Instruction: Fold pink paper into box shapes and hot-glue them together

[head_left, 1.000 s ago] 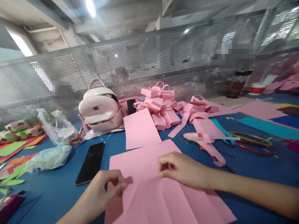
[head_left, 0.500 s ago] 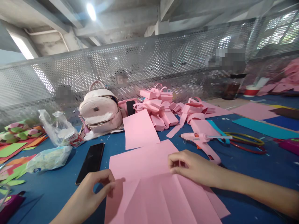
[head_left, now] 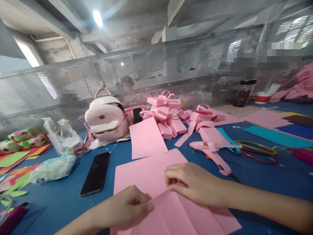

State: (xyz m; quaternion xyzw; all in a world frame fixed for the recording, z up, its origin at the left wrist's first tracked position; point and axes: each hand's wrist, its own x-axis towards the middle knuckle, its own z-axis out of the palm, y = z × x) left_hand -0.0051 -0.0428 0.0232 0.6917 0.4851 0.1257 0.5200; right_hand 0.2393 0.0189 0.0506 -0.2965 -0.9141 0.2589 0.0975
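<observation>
A creased pink sheet [head_left: 176,212] lies over other flat pink paper [head_left: 137,173] at the near middle of the table. My left hand [head_left: 129,207] pinches the creased sheet at its left part, thumb on top. My right hand [head_left: 188,181] has its fingers closed on the sheet's far edge, a little to the right of my left hand. Beyond them rests another plain pink sheet [head_left: 148,138]. A pink glue gun [head_left: 212,151] lies on its side beyond my right hand. Folded pink paper bags [head_left: 168,112] are heaped farther back.
On the blue table [head_left: 63,202], a black phone [head_left: 95,174] lies left of the paper. A pale backpack [head_left: 106,117] and plastic bags [head_left: 53,166] stand behind it. Yellow and red cable loops [head_left: 261,153] are at the right. A perforated metal screen [head_left: 146,65] runs behind the table.
My left hand has moved right and closed on the creased sheet. My right hand has shifted left along its edge, and the sheet's far left part has been drawn in.
</observation>
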